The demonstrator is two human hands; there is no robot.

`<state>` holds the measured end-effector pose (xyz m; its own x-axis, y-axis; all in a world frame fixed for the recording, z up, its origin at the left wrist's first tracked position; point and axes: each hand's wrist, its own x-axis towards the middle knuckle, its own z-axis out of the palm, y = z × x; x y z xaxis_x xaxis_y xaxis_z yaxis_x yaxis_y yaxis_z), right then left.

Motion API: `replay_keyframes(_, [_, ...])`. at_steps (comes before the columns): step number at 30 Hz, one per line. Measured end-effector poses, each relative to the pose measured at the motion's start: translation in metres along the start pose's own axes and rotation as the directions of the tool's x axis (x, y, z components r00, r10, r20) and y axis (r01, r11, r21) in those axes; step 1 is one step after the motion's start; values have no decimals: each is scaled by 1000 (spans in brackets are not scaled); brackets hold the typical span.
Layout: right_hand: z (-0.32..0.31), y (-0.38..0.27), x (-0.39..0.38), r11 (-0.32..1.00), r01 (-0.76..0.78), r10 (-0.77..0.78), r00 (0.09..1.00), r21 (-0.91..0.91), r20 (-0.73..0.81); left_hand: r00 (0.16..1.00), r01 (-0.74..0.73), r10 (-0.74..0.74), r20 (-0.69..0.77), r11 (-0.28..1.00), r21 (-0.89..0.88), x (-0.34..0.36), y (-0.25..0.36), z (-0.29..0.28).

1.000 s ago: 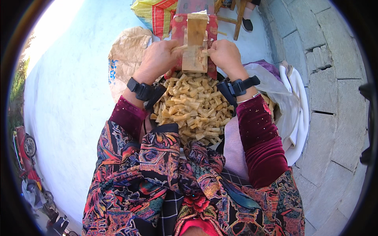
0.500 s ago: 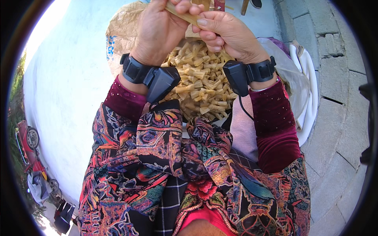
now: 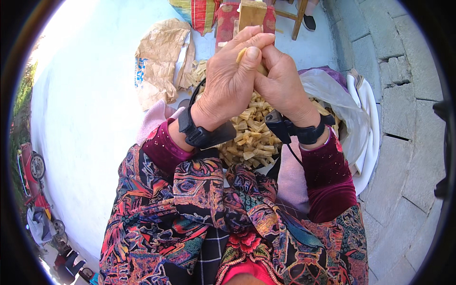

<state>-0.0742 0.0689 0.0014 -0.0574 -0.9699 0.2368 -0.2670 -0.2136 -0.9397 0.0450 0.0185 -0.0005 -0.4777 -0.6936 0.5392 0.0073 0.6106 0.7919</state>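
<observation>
My left hand [image 3: 230,78] and my right hand [image 3: 287,85] are pressed together above a heap of pale yellow knotted strips [image 3: 251,135]. A pale yellow strip [image 3: 241,55] pokes out beside my left thumb, and that hand is closed on it. More of the strip shows between the two palms. My right hand is closed against the left, its fingertips mostly hidden behind it. The heap lies close in front of my lap, partly covered by my wrists and the black devices strapped to them.
Left of the heap lies a crumpled brown paper sack [image 3: 164,61], with loose yellow pieces [image 3: 198,71] beside it. Ahead are a wooden block [image 3: 251,14] on red cloth and a striped woven bag [image 3: 197,14]. White plastic sheeting [image 3: 363,128] lies at right, before grey paving.
My hands have come together and lower, nearer to me. The strip that was stretched between my fingers is now mostly enclosed in them. The sack and woven bag show more fully.
</observation>
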Motion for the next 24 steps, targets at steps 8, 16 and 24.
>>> replay_keyframes(8, [0, 14, 6, 917, -233, 249, 968, 324, -8, 926, 350, -373, 63, 907, 234, 10, -16, -7])
replay_keyframes(16, [-22, 5, 3, 394, -637, 409, 767, 663, 494, 990, -116, 104, 92, 984, 134, 4, -14, -14])
replay_keyframes(24, [-18, 9, 2, 993, -31, 29, 999, 115, 18, 794, 605, -583, 172, 734, -309, 8, -16, -12])
